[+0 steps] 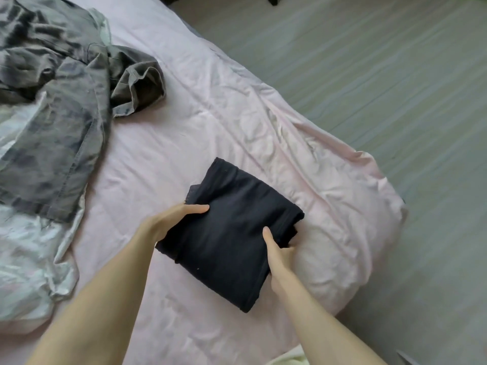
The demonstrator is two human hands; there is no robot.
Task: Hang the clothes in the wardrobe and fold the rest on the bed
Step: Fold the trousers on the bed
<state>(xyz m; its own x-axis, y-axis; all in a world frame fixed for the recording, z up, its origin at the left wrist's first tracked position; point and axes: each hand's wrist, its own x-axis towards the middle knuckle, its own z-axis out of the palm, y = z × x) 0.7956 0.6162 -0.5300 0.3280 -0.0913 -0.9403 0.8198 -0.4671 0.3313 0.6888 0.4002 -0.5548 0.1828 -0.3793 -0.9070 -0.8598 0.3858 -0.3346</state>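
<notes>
The folded black cloth [232, 233] looks soft and matt. The pink sheet [210, 106] is smooth, wrinkly cloth. The grey clothes [52, 122] look rough.

Home bedroom, bed [163, 143] with pink sheet filling the view, loose clothes [52, 101] at 10 o'clock, floor [395, 75] at 2 o'clock
</notes>
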